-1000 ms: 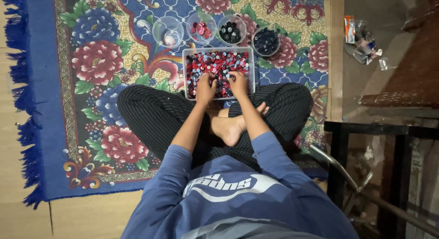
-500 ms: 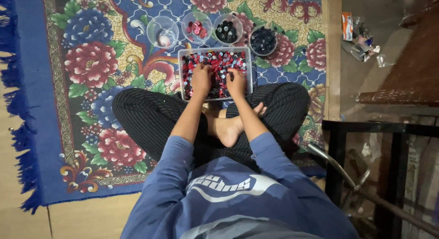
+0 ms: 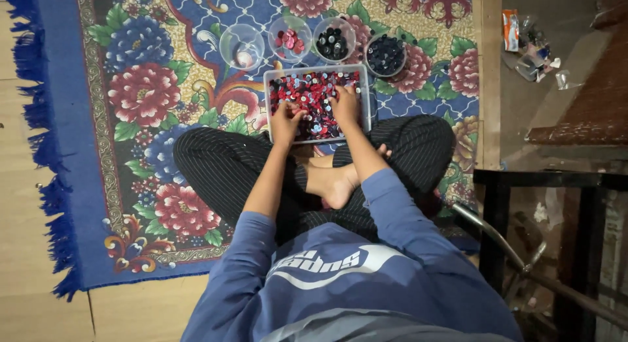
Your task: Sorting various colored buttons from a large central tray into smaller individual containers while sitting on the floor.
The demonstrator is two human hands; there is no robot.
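Observation:
A clear rectangular tray [image 3: 267, 87] full of mixed red, dark and pale small round pieces lies on the rug in front of my crossed legs. My left hand [image 3: 286, 121] rests in its near left part, fingers curled down among the pieces. Over the tray's right half, my right hand [image 3: 345, 105] presses its fingers into the pile. Whether either hand has pinched a piece is hidden. Beyond the tray stand several clear cups: one nearly empty [image 3: 241, 46], one with pink-red pieces [image 3: 289, 38], one with black pieces [image 3: 334, 40], one with dark blue pieces [image 3: 386, 54].
I sit cross-legged on a blue floral rug [image 3: 144, 93] over a wooden floor [image 3: 26, 250]. A black metal frame [image 3: 543, 180] and a metal rod [image 3: 517, 257] stand at the right. Small packets and clutter [image 3: 530, 44] lie at the top right.
The view has shifted a little, so the tray and cups sit lower in the frame. Both hands stay in the tray, with small shifts among the pieces.

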